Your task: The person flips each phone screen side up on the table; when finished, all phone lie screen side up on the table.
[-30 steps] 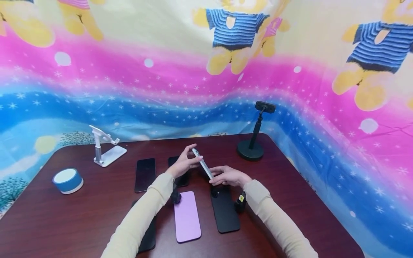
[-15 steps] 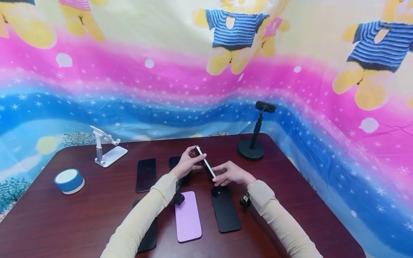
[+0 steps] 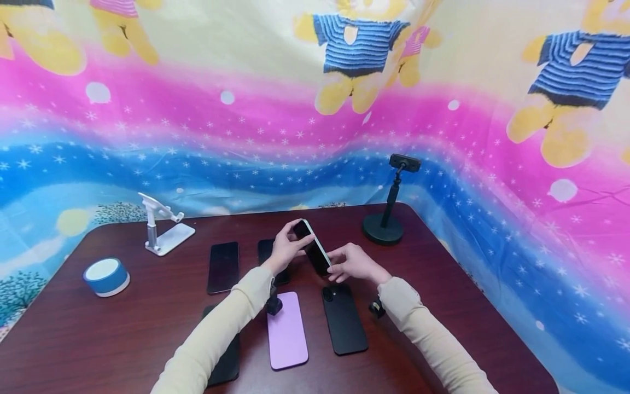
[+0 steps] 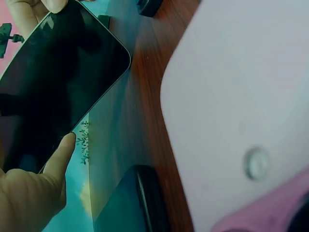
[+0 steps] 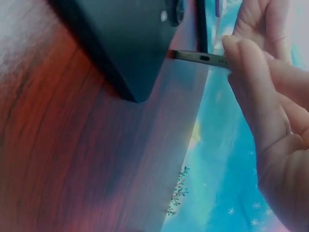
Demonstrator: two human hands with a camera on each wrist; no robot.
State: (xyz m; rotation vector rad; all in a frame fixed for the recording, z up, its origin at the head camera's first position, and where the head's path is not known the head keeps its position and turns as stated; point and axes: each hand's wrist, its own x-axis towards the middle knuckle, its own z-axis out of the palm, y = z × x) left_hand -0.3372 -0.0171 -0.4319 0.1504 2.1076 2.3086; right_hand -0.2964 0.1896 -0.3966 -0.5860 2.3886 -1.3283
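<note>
A smartphone (image 3: 316, 257) with a dark screen and a pale edge is tilted up over the back middle of the table. My left hand (image 3: 286, 247) grips its upper left part, the thumb along the edge in the left wrist view. At the lower right corner, my right hand (image 3: 355, 264) pinches the same smartphone between thumb and fingers. The phone's bottom edge (image 5: 203, 57), with a charging port, shows in the right wrist view. Just below the right hand lies a black phone (image 3: 344, 320), back up. A lilac phone (image 3: 287, 334) lies under the left wrist.
Two dark phones, one left (image 3: 223, 267) and one partly behind the left hand (image 3: 266, 249), lie farther back. Another black phone (image 3: 226, 358) is partly under the left sleeve. A white phone stand (image 3: 169, 239), a blue tape roll (image 3: 105, 278) and a black stand (image 3: 382, 228) stand around.
The held smartphone has turned from nearly edge-on so its dark screen now shows toward the head camera. Both hands keep hold of it, the right having shifted slightly right.
</note>
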